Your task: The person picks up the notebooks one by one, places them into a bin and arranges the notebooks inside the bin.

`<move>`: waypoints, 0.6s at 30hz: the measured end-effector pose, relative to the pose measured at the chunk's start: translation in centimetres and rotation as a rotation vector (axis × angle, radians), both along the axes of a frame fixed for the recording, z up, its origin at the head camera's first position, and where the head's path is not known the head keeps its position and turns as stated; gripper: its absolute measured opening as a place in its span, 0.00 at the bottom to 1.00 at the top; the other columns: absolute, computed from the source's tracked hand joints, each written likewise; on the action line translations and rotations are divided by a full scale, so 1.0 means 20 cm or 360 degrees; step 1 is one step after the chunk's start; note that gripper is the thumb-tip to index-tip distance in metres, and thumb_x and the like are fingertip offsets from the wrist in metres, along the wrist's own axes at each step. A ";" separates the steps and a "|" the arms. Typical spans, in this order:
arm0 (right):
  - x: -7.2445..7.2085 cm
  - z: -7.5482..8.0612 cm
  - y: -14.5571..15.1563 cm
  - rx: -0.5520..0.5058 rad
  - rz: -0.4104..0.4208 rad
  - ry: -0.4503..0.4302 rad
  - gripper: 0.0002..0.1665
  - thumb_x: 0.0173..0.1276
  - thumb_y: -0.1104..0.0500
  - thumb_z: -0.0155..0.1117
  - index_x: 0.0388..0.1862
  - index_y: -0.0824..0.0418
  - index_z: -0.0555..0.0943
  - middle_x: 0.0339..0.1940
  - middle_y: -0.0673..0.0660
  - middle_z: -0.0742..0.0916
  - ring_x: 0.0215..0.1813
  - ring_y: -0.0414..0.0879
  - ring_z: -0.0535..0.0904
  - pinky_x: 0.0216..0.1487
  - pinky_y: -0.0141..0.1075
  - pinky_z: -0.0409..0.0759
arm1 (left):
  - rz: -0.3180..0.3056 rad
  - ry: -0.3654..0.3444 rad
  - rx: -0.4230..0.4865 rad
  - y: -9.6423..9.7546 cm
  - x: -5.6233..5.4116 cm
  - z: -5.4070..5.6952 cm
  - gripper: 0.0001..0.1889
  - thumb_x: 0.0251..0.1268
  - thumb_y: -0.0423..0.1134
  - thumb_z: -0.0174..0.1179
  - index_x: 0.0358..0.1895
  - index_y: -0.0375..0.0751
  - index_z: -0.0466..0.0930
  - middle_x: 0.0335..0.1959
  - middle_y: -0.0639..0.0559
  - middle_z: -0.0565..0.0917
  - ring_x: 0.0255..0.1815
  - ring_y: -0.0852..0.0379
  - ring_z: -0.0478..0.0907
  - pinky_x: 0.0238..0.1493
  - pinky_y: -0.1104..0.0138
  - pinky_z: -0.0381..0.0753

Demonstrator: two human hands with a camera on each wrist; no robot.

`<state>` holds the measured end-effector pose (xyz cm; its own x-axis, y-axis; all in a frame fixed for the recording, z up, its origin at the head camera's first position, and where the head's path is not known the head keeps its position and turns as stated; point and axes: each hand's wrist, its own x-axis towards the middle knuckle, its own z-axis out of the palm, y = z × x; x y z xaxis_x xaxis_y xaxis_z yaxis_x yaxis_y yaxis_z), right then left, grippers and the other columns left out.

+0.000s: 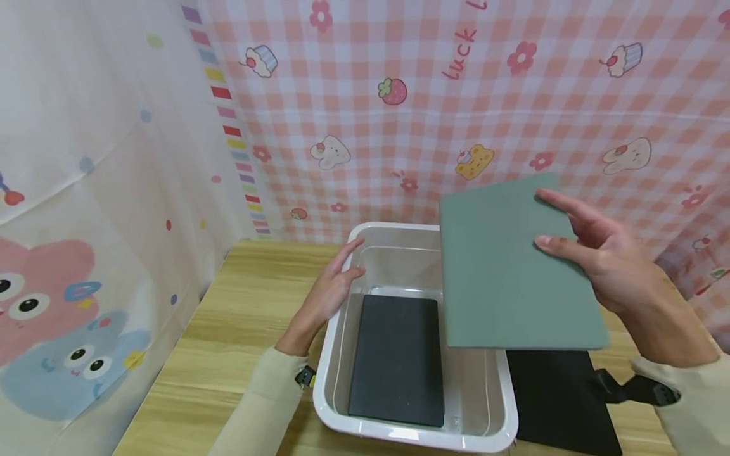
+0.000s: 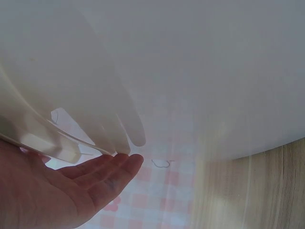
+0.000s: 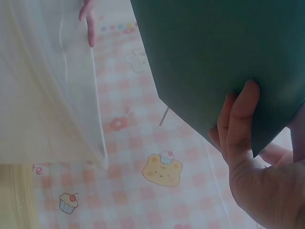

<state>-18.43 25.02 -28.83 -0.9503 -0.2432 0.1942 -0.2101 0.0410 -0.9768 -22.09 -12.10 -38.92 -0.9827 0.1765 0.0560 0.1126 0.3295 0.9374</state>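
A green notebook is held up over the right side of a white plastic bin. My right hand pinches its right edge, thumb on the near face and fingers behind. In the right wrist view, a thin ribbon sticks out from the notebook's edge. My left hand grips the bin's left rim. From below, the left wrist view shows the fingers of that hand under the rim. Inside the bin lies a dark grey notebook, flat on the bottom. The green notebook hides part of the bin's right side.
A flat black item lies on the wooden table right of the bin, partly covered from view. Behind the table hangs a pink checked cloth. A white patterned curtain hangs at the left.
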 end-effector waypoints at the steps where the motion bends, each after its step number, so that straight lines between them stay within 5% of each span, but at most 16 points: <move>1: 0.00 0.00 -0.01 -0.0044 0.0038 -0.0012 0.37 0.72 0.72 0.56 0.77 0.51 0.64 0.62 0.54 0.72 0.44 0.43 0.86 0.33 0.40 0.86 | 0.0000 0.0001 0.0004 0.00 0.00 0.00 0.29 0.72 0.40 0.50 0.76 0.57 0.62 0.79 0.53 0.57 0.78 0.52 0.52 0.76 0.49 0.50; 18: 0.00 0.04 -0.14 0.0267 0.0046 -0.0009 0.38 0.73 0.64 0.59 0.79 0.50 0.60 0.66 0.58 0.72 0.44 0.44 0.86 0.36 0.42 0.86 | -0.0009 0.0006 -0.0021 0.00 0.00 0.00 0.30 0.71 0.43 0.50 0.76 0.58 0.61 0.79 0.54 0.55 0.79 0.52 0.48 0.77 0.48 0.48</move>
<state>-18.51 22.28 -28.01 -0.9435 -0.2989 0.1433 -0.2082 0.1979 -0.9579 -22.03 -12.11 -38.92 -0.9814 0.1831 0.0573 0.1181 0.3412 0.9325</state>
